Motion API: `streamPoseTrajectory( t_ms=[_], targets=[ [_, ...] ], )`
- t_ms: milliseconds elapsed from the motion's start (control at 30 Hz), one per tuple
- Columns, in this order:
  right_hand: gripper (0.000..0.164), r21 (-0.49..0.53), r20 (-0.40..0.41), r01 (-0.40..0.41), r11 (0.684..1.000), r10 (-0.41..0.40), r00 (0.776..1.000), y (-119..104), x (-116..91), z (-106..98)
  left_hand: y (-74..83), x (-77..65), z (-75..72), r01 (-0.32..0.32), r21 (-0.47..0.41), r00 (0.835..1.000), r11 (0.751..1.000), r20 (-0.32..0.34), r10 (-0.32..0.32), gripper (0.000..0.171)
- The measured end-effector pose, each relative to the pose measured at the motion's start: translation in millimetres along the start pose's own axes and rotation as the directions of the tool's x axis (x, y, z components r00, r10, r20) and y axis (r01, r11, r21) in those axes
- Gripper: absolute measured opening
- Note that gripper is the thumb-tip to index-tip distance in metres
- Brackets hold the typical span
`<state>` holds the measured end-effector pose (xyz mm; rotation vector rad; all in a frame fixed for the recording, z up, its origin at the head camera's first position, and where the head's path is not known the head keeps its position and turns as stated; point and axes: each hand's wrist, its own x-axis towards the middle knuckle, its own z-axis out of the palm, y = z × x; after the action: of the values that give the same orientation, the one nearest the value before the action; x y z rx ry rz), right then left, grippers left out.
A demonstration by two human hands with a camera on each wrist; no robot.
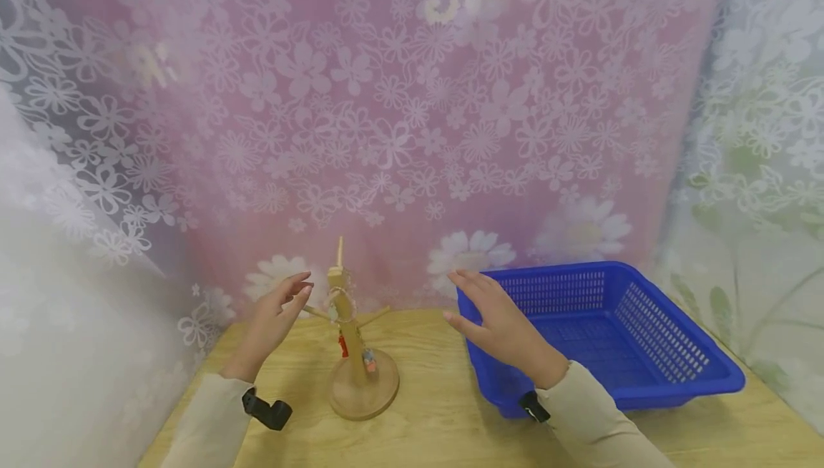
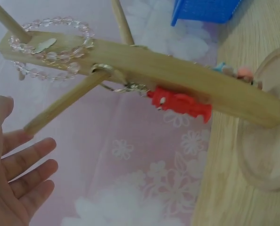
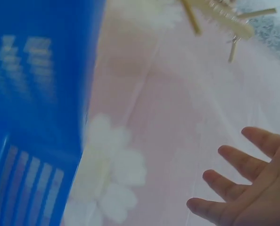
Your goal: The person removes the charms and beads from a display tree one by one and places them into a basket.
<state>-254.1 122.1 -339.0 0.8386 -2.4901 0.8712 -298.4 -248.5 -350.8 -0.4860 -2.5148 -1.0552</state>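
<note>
A flowered pink curtain [image 1: 399, 132] backs the wooden table [image 1: 438, 389]. Left stands the rack [image 1: 354, 343], its wide base [image 1: 360, 408] likely keeping it steady; a bracelet [image 2: 45, 45] and red charm [image 2: 180, 102] hang there, presumably against tangling. My empty left hand [image 1: 273, 321], fingers relaxed, is at a peg [image 2: 64, 104], contact unclear; my empty right hand [image 1: 498, 321] spreads by the basket [image 1: 579, 346]

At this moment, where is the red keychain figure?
In the left wrist view, the red keychain figure hangs from a peg of the wooden stand, to the right of the left hand; in the head view, it is below the beaded bracelet.
</note>
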Motion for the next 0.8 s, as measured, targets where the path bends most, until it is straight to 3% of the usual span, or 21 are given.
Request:
streamPoseTrajectory(
  t_ms=[133, 233, 400, 500, 700, 800],
  targets=[
    [0.064, 0.086, 0.012, -0.037, 0.996, 0.036, 0.999, -12.5, -0.6, 10.9, -6.8, -3.4, 9.6, 0.020, -0.091, 0.999, 0.996, -0.037, -0.024, 0.043],
    [0.064, 0.164, 0.017, -0.049, 0.985, 0.047, 0.999, -20.1, -1.3, 21.1, -9.9, -7.0, 15.8, 0.055, -0.199, 0.994, 0.978, -0.086, -0.073, 0.041],
    [0.064, 0.257, 0.011, -0.055, 0.965, 0.054, 0.998, -27.3, -5.5, 41.3, -11.1, -10.0, 25.9, 0.104, -0.415, 0.970, 0.904, -0.157, -0.184, 0.034],
    [0.063, 0.305, 0.035, -0.087, 0.948, 0.080, 0.996, -30.6, -8.2, 52.1, -8.6, -10.8, 30.5, 0.123, -0.485, 0.957, 0.866, -0.174, -0.234, 0.031],
    [0.062, 0.331, 0.110, -0.147, 0.932, 0.116, 0.987, -37.0, -13.5, 71.3, 13.3, -17.7, 33.0, 0.069, -0.545, 0.933, 0.836, -0.262, -0.247, 0.019],
    [0.058, 0.334, 0.118, -0.143, 0.932, 0.109, 0.987, -39.5, -15.0, 82.0, 7.0, -18.3, 38.1, 0.036, -0.573, 0.922, 0.819, -0.298, -0.249, 0.016]
  ],
)
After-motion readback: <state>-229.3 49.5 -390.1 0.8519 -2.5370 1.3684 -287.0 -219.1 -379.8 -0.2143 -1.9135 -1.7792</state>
